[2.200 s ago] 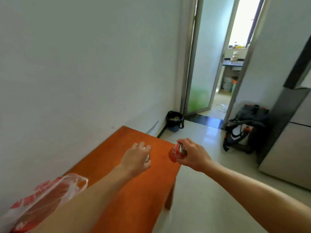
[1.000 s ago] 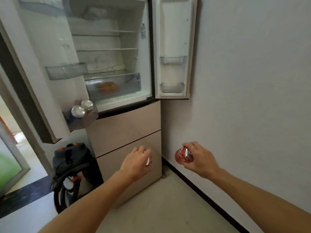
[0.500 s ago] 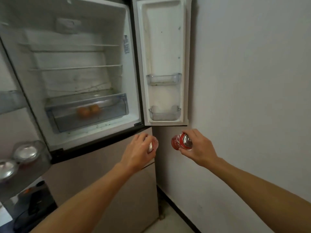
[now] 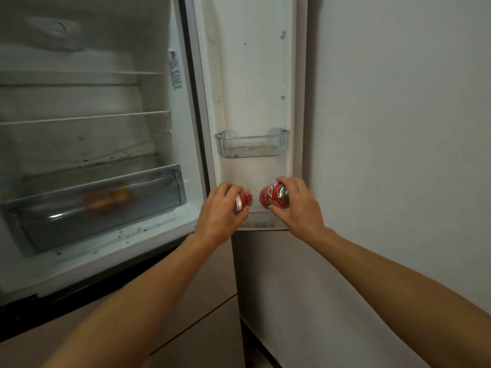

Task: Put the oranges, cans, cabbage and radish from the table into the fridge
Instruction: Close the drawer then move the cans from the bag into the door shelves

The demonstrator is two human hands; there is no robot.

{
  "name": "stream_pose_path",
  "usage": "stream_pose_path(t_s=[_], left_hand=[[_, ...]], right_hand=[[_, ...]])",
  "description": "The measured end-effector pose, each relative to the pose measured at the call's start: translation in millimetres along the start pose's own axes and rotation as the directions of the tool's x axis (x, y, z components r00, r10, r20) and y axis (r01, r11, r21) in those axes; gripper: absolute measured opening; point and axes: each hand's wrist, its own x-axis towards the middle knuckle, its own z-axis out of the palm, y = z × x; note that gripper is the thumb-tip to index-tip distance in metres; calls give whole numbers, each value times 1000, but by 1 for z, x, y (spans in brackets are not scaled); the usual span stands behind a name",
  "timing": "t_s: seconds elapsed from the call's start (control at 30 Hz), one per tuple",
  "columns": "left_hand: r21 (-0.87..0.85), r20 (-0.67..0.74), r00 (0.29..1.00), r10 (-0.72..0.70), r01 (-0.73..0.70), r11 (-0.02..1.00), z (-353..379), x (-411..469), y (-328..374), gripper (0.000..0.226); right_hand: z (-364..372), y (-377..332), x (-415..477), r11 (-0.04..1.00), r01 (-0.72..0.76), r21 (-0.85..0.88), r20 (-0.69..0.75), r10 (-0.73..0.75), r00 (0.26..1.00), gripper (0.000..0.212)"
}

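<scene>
The person stands facing the open fridge (image 4: 170, 229), both arms stretched toward the lower end of its open right door (image 4: 252, 75). The left hand (image 4: 220, 212) grips the left can (image 4: 245, 199) from above, fingers curled over its top and side so that only a strip of red and a bit of silver rim show. The right hand (image 4: 296, 205) holds the right can (image 4: 271, 199) tilted, its silver end turned toward the camera, with the fingers wrapped over the top and the thumb pressed under the rim. The two red cans sit side by side with a narrow gap between them, just above the lower door bin (image 4: 259, 219) at the door's bottom edge; whether either touches the bin cannot be told. Higher on the door hangs the upper door bin (image 4: 252, 144), clear plastic with pale residue on its floor. Inside the fridge, in the clear crisper drawer (image 4: 79, 224) at the bottom, the oranges (image 4: 106, 201) show as blurred orange shapes behind the drawer front. A plain wall (image 4: 398, 128) runs along the door's right edge.
</scene>
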Motion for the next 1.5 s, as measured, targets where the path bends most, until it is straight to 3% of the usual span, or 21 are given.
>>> stream_pose_path(t_s=[0.17, 0.4, 0.6, 0.73, 0.87, 1.03, 1.23, 1.4, 1.5], left_hand=[[19, 78, 997, 29, -31, 999, 36, 30, -33, 49], [-20, 102, 992, 70, -69, 997, 69, 52, -57, 49], [-256, 74, 996, 58, -37, 966, 78, 46, -70, 46], [-318, 94, 993, 74, -40, 947, 84, 43, -72, 49], [-320, 133, 989, 65, -19, 947, 86, 45, -68, 47], [-299, 186, 975, 121, -61, 952, 89, 37, -62, 52], [-168, 211, 977, -8, 45, 985, 74, 21, -51, 54], [1, 96, 980, -172, 173, 985, 54, -25, -43, 41], [120, 69, 969, -238, 229, 966, 38, -69, -31, 28]], right_hand=[[34, 19, 15, 998, -21, -59, 72, 26, 997, 67], [55, 28, 25, 992, -81, -93, 57, 86, 995, 66], [53, 32, 18, 999, -45, -3, 127, 45, 991, 62], [61, 31, 19, 997, -50, -53, 150, 57, 987, 58], [62, 29, 19, 995, -101, -10, 151, 101, 983, 57], [63, 20, 14, 987, -78, -143, 235, 111, 966, 67], [54, 21, 11, 974, -48, -221, 326, 121, 938, 87], [35, 21, -1, 968, 170, -187, 112, -151, 982, 52], [33, 9, -20, 946, 308, -98, 139, -293, 946, 39]])
